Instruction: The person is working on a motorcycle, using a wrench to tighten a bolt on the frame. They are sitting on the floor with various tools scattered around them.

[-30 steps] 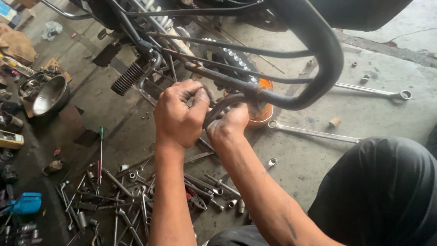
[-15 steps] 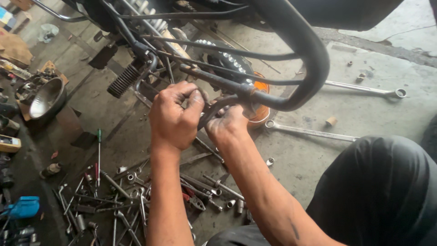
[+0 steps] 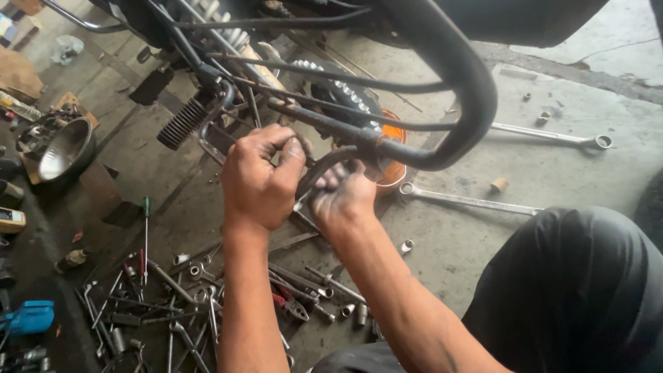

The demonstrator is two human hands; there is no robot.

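Note:
My left hand (image 3: pixel 262 176) is closed around a small metal part on the underside of a black motorcycle frame (image 3: pixel 442 76). My right hand (image 3: pixel 342 197) sits right beside it, fingers curled around a curved dark bracket (image 3: pixel 324 166) under the frame tube; what else it holds is hidden. Both hands touch near a thin silver tool tip. A coil spring (image 3: pixel 183 123) and a chain sprocket (image 3: pixel 338 90) lie just beyond the hands. An orange piece (image 3: pixel 392 135) shows behind the frame.
Several wrenches, sockets and screwdrivers (image 3: pixel 179 297) are scattered on the concrete floor at lower left. Two long spanners (image 3: pixel 469 200) (image 3: pixel 552 135) lie on the right. A round headlight bowl (image 3: pixel 62 148) sits at left, a blue object (image 3: pixel 31 318) lower left. My dark-trousered knee (image 3: pixel 573 290) fills the lower right.
The view has shifted slightly; both hands stay at the same spot on the frame, with my left hand's fingers turning a little around the part.

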